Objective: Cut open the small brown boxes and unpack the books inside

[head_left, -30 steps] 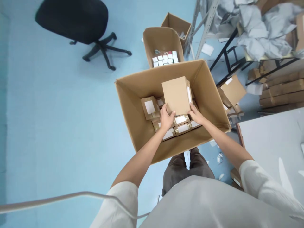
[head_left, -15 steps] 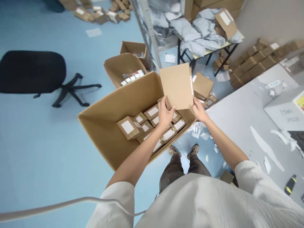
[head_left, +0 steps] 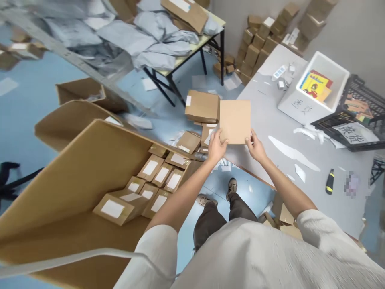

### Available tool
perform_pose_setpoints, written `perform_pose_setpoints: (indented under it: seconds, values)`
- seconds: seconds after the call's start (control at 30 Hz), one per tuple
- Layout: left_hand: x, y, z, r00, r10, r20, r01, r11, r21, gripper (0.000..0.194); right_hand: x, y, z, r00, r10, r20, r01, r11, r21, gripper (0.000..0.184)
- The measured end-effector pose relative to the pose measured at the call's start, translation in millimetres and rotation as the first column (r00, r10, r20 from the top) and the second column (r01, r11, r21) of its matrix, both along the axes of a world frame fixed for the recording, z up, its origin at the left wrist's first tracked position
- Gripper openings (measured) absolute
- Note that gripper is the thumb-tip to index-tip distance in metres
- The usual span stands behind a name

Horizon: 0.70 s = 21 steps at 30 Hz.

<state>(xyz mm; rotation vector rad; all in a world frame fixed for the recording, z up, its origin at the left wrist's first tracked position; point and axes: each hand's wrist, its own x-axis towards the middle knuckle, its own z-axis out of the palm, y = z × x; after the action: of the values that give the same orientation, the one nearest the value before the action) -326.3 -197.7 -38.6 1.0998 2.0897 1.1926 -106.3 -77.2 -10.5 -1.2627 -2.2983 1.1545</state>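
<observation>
- box of plain brown cardboard with a square face (head_left: 235, 120) is held out in front of the body, in view between the large carton's far end and the grey tabletop's near edge; whether it touches the tabletop, i cannot tell.
- left hand (head_left: 217, 147) is clamped on its lower left corner, thumb on the face.
- right hand (head_left: 256, 147) is clamped on its lower right corner, so the two hands are apart, with the box between them.
- large open brown cardboard carton (head_left: 87, 160) stands on the left, holding rows of small brown boxes with white labels (head_left: 157, 180); a larger labelled brown box (head_left: 129, 208) lies at their near side.
- flat grey tabletop (head_left: 258, 94) on the right carries torn white scraps (head_left: 293, 153), a black and yellow handheld tool (head_left: 330, 182) and a white foam box marked with dark writing (head_left: 300, 105), with a yellow-covered book (head_left: 315, 85) inside.
- black plastic lattice crate (head_left: 363, 90) sits just beside the foam box, a paper sign (head_left: 355, 132) on its front.
- brown box with a white label at its left edge (head_left: 203, 106) is among other packages left of the grey tabletop.
- grey plastic mailing bags (head_left: 159, 44) are heaped on a pale yellow second tabletop (head_left: 180, 61) beyond.
- blue floor (head_left: 215, 184) shows under the person's shoes (head_left: 207, 199).
</observation>
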Motion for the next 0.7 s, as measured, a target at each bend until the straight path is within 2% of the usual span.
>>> perform_pose_setpoints:
  seconds: [0.17, 0.27, 0.37, 0.53, 0.7]
  values:
    - [48.5, 54.1, -5.4, 0.984, -0.179, -0.028, 0.179, 0.984, -0.005, 0.049, 64.0, 17.1, -11.6, 0.994, -0.087, 0.069, 0.082, 0.994, 0.079, 0.079]
    - [67.4, 70.2, -7.7, 0.964, -0.264, -0.041, 0.263, 0.965, -0.019, 0.046, 85.9, 24.8, -20.2, 0.991, -0.089, 0.099, 0.079, 0.991, 0.108, 0.079]
    - [77.4, 76.5, -8.0, 0.945, -0.318, -0.075, 0.316, 0.948, -0.038, 0.045, 93.6, 32.0, -27.6, 0.988, -0.099, 0.115, 0.080, 0.984, 0.161, 0.073]
    - [72.7, 70.8, -2.2, 0.922, -0.360, -0.146, 0.355, 0.933, -0.060, 0.043, 73.6, 39.5, -27.5, 0.991, -0.061, 0.122, 0.019, 0.947, 0.320, 0.057]
    - [41.6, 35.4, 5.4, 0.935, -0.310, -0.173, 0.300, 0.951, -0.080, 0.043, 18.0, 32.9, -15.8, 0.989, 0.120, 0.090, -0.141, 0.944, 0.299, 0.052]
